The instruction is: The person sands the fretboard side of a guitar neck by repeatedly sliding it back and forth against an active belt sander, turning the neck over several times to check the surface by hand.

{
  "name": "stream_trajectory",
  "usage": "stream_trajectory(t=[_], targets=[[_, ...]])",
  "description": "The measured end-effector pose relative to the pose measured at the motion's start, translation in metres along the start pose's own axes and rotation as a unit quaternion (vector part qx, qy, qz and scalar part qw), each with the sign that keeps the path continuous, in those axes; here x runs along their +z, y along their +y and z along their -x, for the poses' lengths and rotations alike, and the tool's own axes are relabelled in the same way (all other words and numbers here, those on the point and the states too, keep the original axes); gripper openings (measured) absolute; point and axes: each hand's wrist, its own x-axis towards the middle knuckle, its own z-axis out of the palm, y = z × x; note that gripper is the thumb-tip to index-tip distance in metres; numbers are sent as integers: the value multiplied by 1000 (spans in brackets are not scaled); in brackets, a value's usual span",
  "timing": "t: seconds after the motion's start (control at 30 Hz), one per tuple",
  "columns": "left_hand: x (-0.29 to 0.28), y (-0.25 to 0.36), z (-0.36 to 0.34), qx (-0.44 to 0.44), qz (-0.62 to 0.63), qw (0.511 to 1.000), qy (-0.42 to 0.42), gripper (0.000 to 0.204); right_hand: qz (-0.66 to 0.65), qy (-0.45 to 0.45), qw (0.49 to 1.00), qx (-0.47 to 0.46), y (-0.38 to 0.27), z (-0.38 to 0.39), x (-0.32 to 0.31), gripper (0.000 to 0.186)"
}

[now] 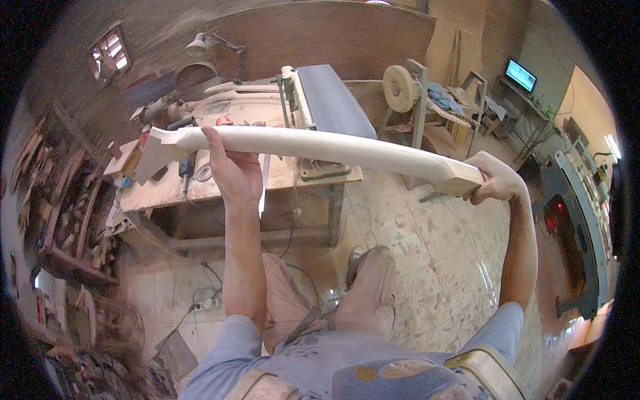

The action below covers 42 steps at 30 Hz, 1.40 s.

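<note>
Two bare hands on one long, pale piece of wood [320, 145], held in the air from between nine and ten o'clock, through twelve, to three, bowing gently upward. Flared and angular at the nine-to-ten tip, smooth and rounded along the middle, squared at the three o'clock tip. Near the flared part, grasping the wood with the left hand [238, 172], thumb across the near face, fingers mostly hidden behind. At three o'clock, clutching the squared tip with the right hand [500, 180], fingers curled around the edge.

Beyond, toward ten o'clock, a workbench [148, 193] bearing a corded tool [187, 167] and more pale wooden parts [248, 92]. At twelve, a wide grey belt [340, 100]; at one, a round cream wheel [399, 89]; at eleven, a lamp [198, 45]; at two, a lit screen [521, 75]. At nine, a rack [94, 217] full of wood pieces. Toward six, trousered legs [365, 287] over a dusty tiled floor [427, 257].
</note>
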Motion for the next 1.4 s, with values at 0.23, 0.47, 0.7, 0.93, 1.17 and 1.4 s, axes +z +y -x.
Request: stream_trajectory(t=[0.23,0.47,0.7,0.93,1.17,1.4], targets=[[14,1,12,-12,86,995,-51,50,-132,-29,990,30,2,25,21,45],[13,0,18,-72,250,949,-175,66,-247,-99,964,1,31,42,86,39],[71,-38,108,-154,233,919,-278,77,-396,12,918,-9,41,99,245,51],[82,-63,183,-338,139,919,-145,76,-598,20,801,-13,24,133,319,61],[85,-62,181,-324,77,917,-219,75,-608,-4,786,-113,38,97,354,66],[88,-62,175,-355,30,911,-209,71,-261,178,942,-115,22,76,345,63]])
